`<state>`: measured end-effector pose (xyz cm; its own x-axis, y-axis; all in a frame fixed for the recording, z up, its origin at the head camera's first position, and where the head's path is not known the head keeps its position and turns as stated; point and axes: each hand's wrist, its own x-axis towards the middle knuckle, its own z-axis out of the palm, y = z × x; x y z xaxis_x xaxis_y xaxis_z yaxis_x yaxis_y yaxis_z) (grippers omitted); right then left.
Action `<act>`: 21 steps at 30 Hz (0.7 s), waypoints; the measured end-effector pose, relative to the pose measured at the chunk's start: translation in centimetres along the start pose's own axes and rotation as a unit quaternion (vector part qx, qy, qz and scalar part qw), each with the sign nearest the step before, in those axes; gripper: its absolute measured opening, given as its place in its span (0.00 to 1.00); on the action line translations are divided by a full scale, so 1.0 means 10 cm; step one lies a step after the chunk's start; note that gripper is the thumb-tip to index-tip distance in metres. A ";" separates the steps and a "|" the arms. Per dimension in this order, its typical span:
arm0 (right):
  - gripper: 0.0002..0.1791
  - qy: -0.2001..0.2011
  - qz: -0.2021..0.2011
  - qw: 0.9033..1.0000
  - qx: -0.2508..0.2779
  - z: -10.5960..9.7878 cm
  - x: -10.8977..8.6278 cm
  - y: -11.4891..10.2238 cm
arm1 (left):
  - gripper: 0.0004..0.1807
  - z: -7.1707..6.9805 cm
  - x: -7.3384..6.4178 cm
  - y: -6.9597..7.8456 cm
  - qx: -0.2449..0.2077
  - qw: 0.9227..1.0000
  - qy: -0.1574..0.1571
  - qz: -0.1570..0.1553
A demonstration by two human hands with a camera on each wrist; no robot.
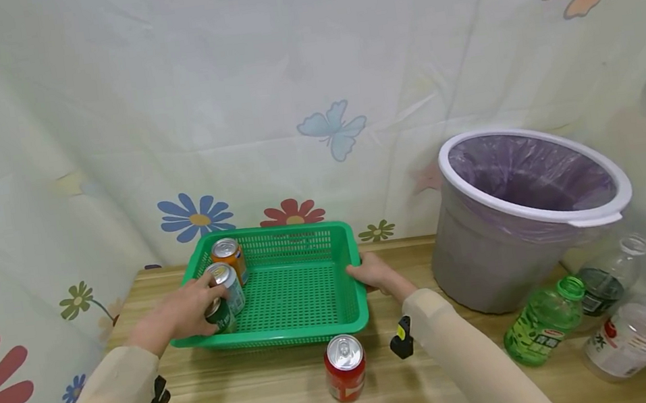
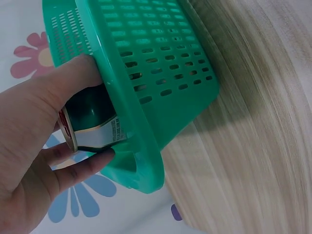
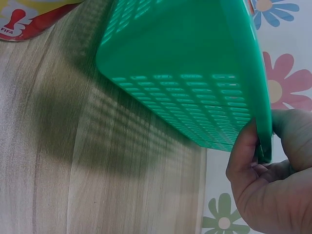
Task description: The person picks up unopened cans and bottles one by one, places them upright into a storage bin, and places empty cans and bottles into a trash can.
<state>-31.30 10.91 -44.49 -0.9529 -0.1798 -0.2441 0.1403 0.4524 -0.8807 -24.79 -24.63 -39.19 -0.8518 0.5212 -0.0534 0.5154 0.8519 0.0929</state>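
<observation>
A green plastic basket (image 1: 291,333) stands on the wooden table. In its near left corner is a dark green can (image 1: 221,315), which my left hand (image 1: 190,307) grips from above, thumb and fingers around its top. Beside it in the basket stand a silver-grey can (image 1: 227,287) and, behind that, an orange can (image 1: 229,258). My right hand (image 1: 374,271) pinches the basket's right rim; the right wrist view shows the thumb on one side of the rim and curled fingers on the other. Just in front of the basket a red can (image 1: 346,369) stands upright.
A grey bin (image 1: 478,263) with a white rim and purple liner stands on the right. In front of it are a green plastic bottle (image 1: 547,322) and two clear bottles, one labelled dark (image 1: 606,283), one white (image 1: 635,337). A patterned curtain (image 1: 280,64) hangs behind the table.
</observation>
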 end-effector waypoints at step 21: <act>0.17 0.002 0.006 1.000 0.002 0.01 0.01 0.00 | 0.26 0.10 0.05 -0.01 0.008 1.000 0.012 -0.013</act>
<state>-31.37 10.79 -44.56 -0.9520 -0.1715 -0.2537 0.1529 0.4515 -0.8791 -25.17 -24.43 -40.25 -0.8668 0.4976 -0.0323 0.4943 0.8660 0.0749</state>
